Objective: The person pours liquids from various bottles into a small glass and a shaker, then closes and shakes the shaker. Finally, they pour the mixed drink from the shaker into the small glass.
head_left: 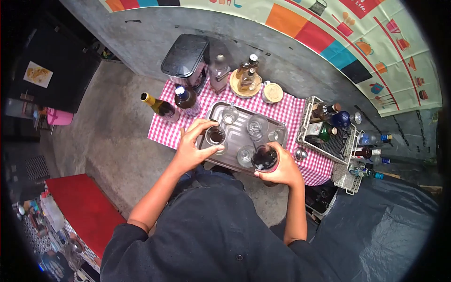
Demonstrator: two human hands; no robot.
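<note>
Table, spread with a red-and-white checked cloth. Tray, brown, with rounded corners, on the table before the person. Wire rack, pale, at the table's right end, holding several bottles. Lidded container, black, at the far left. Gold-necked bottle and blue-capped bottle, side by side, left of the tray. Right hand, curled closed around a glass vessel of dark liquid, at the tray's near right. Left hand, thumb and fingers closed about a drinking glass, dark liquid inside, over the tray's left side. Clear glass, on the tray beyond the left hand.
</note>
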